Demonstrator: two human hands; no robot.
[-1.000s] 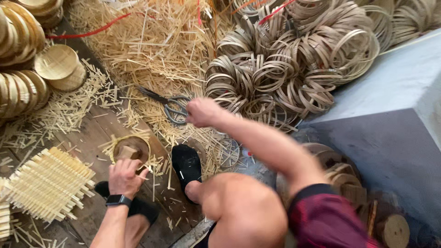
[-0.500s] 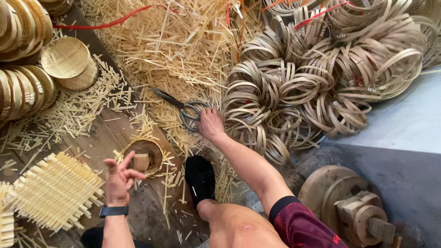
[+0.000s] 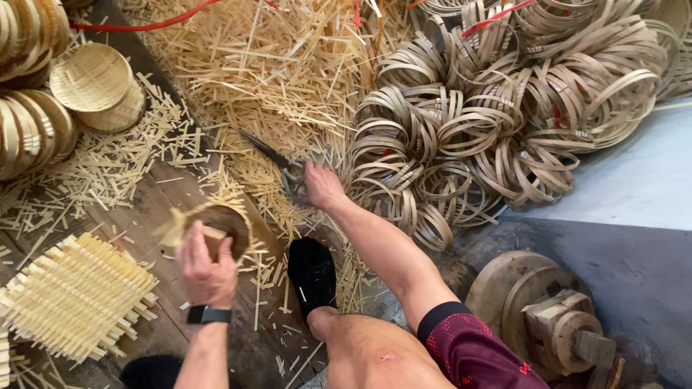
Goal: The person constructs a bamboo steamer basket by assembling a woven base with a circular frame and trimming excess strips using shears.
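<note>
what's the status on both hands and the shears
Left hand at round wooden form. Right hand on shears. Bamboo offcuts strewn around.

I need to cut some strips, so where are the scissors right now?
In the head view, the scissors lie on the straw-littered floor at centre, under the right hand, just left of the pile of bamboo rings.

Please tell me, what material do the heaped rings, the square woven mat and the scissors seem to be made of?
The rings look like thin bent bamboo or wood strips: pale tan, matte, overlapping coils. The square woven mat seems made of pale yellow bamboo slats, crossed, ends sticking out. The scissors, under the right hand, look like dark, dull metal. The left hand touches a small round basket, apparently woven bamboo.
</note>
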